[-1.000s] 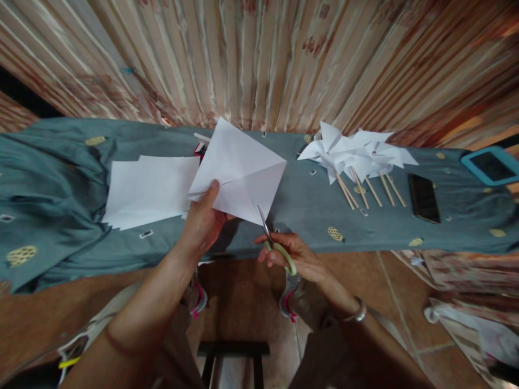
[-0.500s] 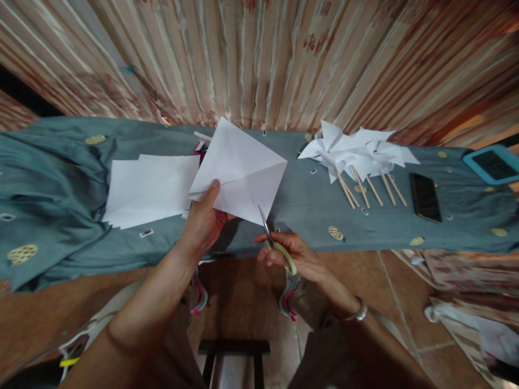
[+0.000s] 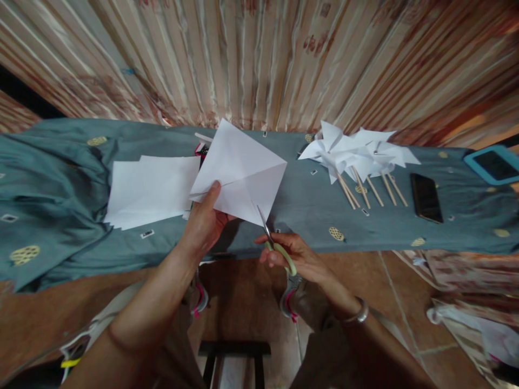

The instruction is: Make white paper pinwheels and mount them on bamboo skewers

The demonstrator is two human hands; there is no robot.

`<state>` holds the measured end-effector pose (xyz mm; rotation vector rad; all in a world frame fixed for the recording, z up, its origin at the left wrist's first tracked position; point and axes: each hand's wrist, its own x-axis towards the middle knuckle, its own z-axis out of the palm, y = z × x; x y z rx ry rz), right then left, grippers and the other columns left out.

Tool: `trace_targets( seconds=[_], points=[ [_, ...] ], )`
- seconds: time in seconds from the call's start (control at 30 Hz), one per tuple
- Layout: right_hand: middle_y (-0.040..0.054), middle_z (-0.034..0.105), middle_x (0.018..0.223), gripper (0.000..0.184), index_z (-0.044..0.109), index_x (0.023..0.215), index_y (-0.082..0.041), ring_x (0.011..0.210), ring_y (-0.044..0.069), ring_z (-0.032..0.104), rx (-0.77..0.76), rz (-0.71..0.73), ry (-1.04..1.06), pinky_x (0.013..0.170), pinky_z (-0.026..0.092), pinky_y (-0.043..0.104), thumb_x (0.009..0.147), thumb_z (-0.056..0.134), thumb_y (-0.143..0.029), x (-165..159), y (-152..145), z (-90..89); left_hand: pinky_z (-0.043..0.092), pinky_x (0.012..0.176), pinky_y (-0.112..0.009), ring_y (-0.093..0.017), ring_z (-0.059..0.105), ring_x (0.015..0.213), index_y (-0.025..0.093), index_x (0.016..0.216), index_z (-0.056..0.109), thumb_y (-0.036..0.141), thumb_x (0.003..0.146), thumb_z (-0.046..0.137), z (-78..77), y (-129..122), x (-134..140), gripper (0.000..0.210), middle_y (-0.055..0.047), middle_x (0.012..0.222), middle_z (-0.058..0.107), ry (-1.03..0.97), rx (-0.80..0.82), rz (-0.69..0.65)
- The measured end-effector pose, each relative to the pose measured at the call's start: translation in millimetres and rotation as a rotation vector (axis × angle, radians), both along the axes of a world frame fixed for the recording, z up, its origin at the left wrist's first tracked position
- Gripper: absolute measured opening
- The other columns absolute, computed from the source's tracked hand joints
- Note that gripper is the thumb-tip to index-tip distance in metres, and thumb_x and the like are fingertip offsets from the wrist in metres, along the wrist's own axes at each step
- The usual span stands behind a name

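A white square sheet of paper (image 3: 239, 162) with crease lines is held up over the table, one corner toward me. My left hand (image 3: 206, 216) grips its left corner, thumb on top and fingers underneath. A slit runs in from that corner beside the thumb. In my right hand (image 3: 290, 253) is a pair of scissors (image 3: 279, 249) with pale green handles, fingers through the loops. Its blades lie at the paper's near corner, pointing toward the middle.
White sheets (image 3: 152, 189) are stacked on the left of the cloth-covered table (image 3: 300, 205). Several paper pinwheels (image 3: 357, 151) on wooden sticks lie to the right, beside a black phone (image 3: 425, 197) and a blue-framed device (image 3: 492, 165). A red item (image 3: 200, 148) is partly hidden behind the paper.
The scissor blades look slightly more closed at the paper's near corner. Otherwise both hands and the sheet stay almost in place.
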<state>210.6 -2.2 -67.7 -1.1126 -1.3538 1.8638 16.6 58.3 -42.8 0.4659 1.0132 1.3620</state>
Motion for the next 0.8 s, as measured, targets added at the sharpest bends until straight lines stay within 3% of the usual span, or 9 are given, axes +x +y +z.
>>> trace_targets(
  seconds=[0.43,0.8],
  points=[
    [-0.0032,0.064,0.063,0.042,0.07,0.097,-0.016,0.052,0.006,0.055,-0.161,-0.044,0.057,0.051,0.046,0.017,0.066,0.082,-0.042,-3,1,0.6,0.06,0.075,-0.033,-0.019,0.066,0.088,0.018,0.113,0.062,0.026,0.087,0.061,1.6,1,-2,0.027,-0.007,0.11,0.068,-0.01,0.004,0.014],
    [-0.0031,0.065,0.064,0.046,0.068,0.099,-0.015,0.051,0.006,0.054,-0.157,-0.042,0.067,0.049,0.046,0.017,0.067,0.082,-0.045,-2,0,-10.2,0.061,0.072,-0.027,-0.017,0.067,0.088,0.019,0.119,0.059,0.025,0.088,0.059,1.9,2,-2,0.031,-0.008,0.115,0.068,-0.02,0.012,0.025]
  ],
)
